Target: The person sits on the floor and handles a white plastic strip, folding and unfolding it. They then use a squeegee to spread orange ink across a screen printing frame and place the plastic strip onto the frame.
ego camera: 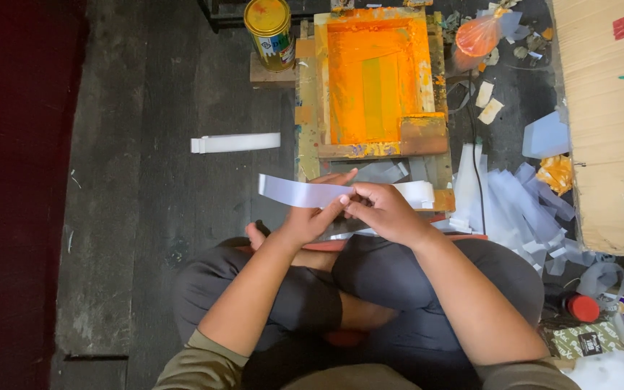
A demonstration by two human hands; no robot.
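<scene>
The dark wooden plank floor (146, 144) carries an orange-stained wooden screen-printing frame (370, 79) near its far edge, a yellow paint can (270, 32) beside it, a folded white paper strip (234, 143), and scattered pale paper strips (514, 198) toward the right edge.

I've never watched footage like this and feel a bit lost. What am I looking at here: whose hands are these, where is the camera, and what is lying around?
There is one picture, taken by a camera worn on a person's head and looking down, so you see their own arms and crossed legs as they sit on a dark wooden floor.

Both hands hold one long white strip of paper or a similar sheet. The left hand supports it from below; the right hand pinches it from above.

Just beyond the hands lies a wooden printing frame coated in orange ink. A yellow paint tin stands at its upper left. A second white strip lies on the floor to the left. To the right is a heap of white strips and a big cardboard sheet.
</scene>
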